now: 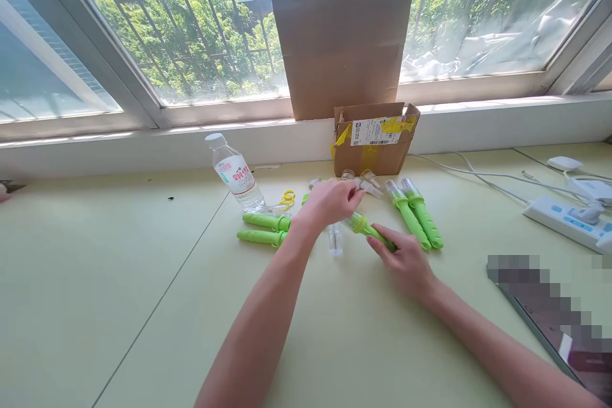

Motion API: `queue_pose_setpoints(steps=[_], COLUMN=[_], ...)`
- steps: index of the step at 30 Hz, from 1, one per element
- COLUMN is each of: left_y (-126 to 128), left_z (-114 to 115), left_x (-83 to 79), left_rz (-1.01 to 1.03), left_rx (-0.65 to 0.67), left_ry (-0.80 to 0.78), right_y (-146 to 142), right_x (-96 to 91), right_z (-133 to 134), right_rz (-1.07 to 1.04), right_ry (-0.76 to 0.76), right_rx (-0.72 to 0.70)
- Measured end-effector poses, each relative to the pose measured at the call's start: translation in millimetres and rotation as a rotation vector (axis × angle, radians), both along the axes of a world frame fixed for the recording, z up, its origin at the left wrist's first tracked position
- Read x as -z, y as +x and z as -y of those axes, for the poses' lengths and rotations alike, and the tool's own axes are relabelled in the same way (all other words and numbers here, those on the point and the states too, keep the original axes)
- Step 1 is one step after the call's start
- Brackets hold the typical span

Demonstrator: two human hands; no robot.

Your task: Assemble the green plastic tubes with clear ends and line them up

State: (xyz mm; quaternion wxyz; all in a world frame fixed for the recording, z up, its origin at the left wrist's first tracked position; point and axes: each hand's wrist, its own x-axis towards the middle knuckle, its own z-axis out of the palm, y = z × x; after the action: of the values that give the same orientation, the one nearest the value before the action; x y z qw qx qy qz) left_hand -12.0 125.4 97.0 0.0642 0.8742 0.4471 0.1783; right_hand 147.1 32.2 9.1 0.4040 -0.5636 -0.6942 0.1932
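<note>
My right hand [406, 261] is closed around a green plastic handle [371, 231], which points up and left. A clear ribbed cap [354, 222] sits on its far end. Over that end, my left hand [332, 207] is curled shut, with most of its fingers hidden behind the back of the hand. Just below it, a clear plastic cap [335, 242] rests on the table. Two green handles with clear caps [415, 213] lie beside my right hand. To the left are two green handles with threaded ends [262, 229], partly hidden by my left wrist.
Yellow rings [287, 199] and a tilted-looking water bottle [236, 175] are at the left. Several clear caps [370, 183] lie before a cardboard box [370, 153] near the window wall. A power strip [567, 220] with cables and a dark flat device [535, 325] are at the right.
</note>
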Motion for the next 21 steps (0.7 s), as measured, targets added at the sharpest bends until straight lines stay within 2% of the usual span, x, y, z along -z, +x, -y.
queue_pose_setpoints(steps=[3, 7, 12, 14, 17, 19, 21], left_y=[1, 6, 21, 28, 37, 40, 39], left_z=[0, -1, -4, -4, -3, -3, -4], left_x=[0.4, 4.3, 15.7, 20.9, 25.2, 25.2, 24.0], left_rz=[0.062, 0.244, 0.631, 0.851, 1.281, 1.525, 1.661], left_rx=[0.004, -0.072, -0.180, -0.272, -0.336, -0.362, -0.389], left_ry=[0.063, 0.083, -0.035, -0.135, -0.457, -0.618, -0.670], right_y=[-2, -5, -6, -5, -6, -8, -11], right_x=[-2.7, 3.0, 8.5, 8.6, 7.8, 6.4, 4.1], right_z=[0, 0, -1, -2, -3, -1, 2], right_rz=[-0.137, -0.132, 0.040, 0.105, 0.170, 0.166, 0.124], right_ry=[-0.108, 0.045, 0.223, 0.263, 0.270, 0.222, 0.124], right_rx=[-0.068, 0.119, 0.337, 0.391, 0.404, 0.333, 0.221])
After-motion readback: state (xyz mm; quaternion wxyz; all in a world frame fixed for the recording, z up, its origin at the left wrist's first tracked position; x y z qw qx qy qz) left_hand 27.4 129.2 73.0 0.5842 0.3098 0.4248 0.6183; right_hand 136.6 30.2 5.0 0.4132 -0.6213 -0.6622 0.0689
